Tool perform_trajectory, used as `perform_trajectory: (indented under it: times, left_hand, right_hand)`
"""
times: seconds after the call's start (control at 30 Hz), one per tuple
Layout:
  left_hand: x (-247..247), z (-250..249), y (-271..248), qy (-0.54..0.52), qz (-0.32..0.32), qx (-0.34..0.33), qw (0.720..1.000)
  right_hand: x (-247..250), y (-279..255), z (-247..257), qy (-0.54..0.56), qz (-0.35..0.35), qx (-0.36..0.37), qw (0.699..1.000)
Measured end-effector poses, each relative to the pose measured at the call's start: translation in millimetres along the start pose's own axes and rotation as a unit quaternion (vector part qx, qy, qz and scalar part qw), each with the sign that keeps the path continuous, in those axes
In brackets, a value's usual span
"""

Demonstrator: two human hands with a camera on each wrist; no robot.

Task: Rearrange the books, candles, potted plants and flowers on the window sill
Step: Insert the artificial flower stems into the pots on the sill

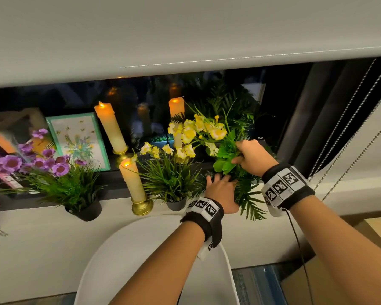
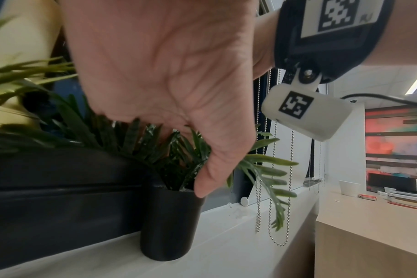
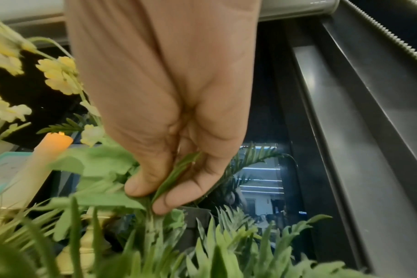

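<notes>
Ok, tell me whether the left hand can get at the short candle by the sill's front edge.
Probably yes: the left hand is busy on the fern pot, and the grass plant stands between, but the short candle's front side is open.

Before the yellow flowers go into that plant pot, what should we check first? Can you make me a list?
1. Right hand pinches the yellow flower bunch by its stem: ok.
2. Left hand steadies the fern pot, thumb at the rim: ok.
3. Fern pot stands upright on the window sill: ok.
4. Room inside the pot for the stem: cannot tell, the fern leaves hide it.
5. Blossoms clear of the back candle: not ok, they overlap it in the head view.
6. Front candle out of the way: ok, it stands to the left.
</notes>
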State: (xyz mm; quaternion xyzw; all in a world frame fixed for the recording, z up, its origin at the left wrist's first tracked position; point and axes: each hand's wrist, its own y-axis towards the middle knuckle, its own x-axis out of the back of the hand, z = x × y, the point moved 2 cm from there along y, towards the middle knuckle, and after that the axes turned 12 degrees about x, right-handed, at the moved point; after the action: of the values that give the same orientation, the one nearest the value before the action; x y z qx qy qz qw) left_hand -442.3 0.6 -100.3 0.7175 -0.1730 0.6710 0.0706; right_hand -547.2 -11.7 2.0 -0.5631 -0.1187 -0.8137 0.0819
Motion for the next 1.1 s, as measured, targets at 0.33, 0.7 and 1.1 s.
perform_trajectory:
  times: [0.33, 0.7, 1.1]
  left_hand:
    - [-6.3, -0.2, 10.3, 0.014, 0.002, -0.01, 1.0]
    - [-4.9, -0.4, 12.8, 0.029, -0.01, -0.014, 0.999]
    - [-1.1, 0.9, 5.5, 0.006, -0.013, -0.007, 1.0]
  right_hand:
    - [-11.7, -4.6, -8.9, -0.027, -0.007, -0.019, 0.999]
    - [-23.6, -2.0, -6.1, -0.082, 0.009, 0.01, 0.997]
    - [-41.1, -7.9, -20.9, -0.02, 0.002, -0.001, 1.0]
